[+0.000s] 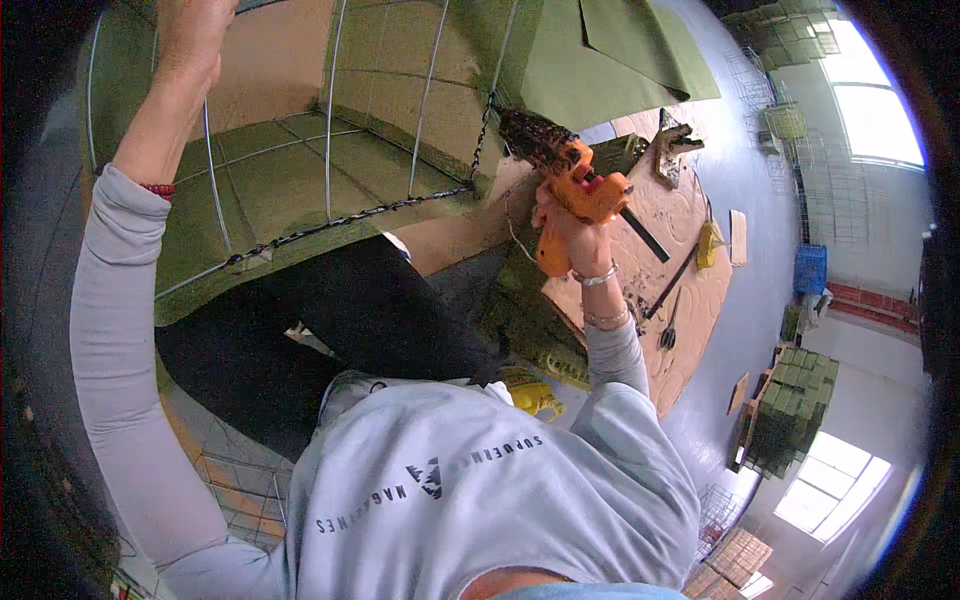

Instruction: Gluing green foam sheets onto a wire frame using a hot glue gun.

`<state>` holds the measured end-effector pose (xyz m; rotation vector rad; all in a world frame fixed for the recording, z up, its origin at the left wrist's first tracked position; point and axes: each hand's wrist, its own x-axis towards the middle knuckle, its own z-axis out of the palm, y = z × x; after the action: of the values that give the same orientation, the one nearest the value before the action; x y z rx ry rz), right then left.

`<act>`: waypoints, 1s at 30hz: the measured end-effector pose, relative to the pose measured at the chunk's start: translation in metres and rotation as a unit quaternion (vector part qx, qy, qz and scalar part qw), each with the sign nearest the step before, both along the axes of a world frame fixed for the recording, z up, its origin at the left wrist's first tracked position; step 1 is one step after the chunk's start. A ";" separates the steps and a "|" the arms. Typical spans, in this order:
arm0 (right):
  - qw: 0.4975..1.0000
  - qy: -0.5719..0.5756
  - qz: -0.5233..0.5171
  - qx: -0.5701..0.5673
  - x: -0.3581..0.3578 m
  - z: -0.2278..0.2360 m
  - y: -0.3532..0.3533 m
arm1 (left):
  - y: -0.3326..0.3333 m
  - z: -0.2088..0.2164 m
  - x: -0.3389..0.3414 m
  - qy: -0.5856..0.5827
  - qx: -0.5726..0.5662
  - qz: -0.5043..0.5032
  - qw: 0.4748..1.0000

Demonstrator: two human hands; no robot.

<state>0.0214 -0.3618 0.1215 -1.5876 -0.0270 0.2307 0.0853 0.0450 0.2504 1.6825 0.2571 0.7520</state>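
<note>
My right hand (580,240) is wrapped round the grip of an orange handheld power tool (597,195) with a dark, grimy nose. The nose points up and left, close to the corner of a wire cage (330,150) lined with green sheet (290,150). Dark twisted ties (370,212) run along the cage's near edge and up that corner. My left hand (195,40) is raised at the cage's far left side; the picture's top edge cuts off its fingers, so its grip is hidden.
To the right, a brown board (680,260) carries dark rods, scissors (668,335) and another tool (675,155). A green sheet (640,60) spreads behind. Yellow gloves (532,392) lie near my body. Green stacks (795,410) and a blue crate (810,268) stand far right.
</note>
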 end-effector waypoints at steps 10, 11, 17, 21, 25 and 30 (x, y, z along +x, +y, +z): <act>0.999 0.022 -0.009 0.028 0.001 -0.011 -0.008 | 0.000 -0.001 0.000 -0.017 0.001 -0.005 1.000; 0.999 0.035 -0.009 0.039 0.002 -0.011 -0.008 | 0.000 -0.002 0.000 -0.016 0.002 -0.007 1.000; 0.999 -0.044 -0.003 0.011 0.015 -0.004 0.005 | 0.002 -0.002 0.000 -0.004 -0.012 -0.018 1.000; 1.000 -0.021 -0.005 -0.009 0.008 0.004 0.007 | 0.004 -0.001 0.000 0.008 -0.005 -0.019 1.000; 1.000 0.024 -0.018 0.000 0.009 0.006 0.007 | 0.001 0.000 -0.001 0.008 -0.005 -0.017 1.000; 0.999 -0.033 -0.010 -0.006 0.021 -0.001 0.007 | -0.005 0.000 -0.002 -0.005 0.003 -0.010 1.000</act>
<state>0.0419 -0.3545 0.1209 -1.6065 -0.0610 0.1629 0.0832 0.0397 0.2505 1.6850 0.2310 0.7479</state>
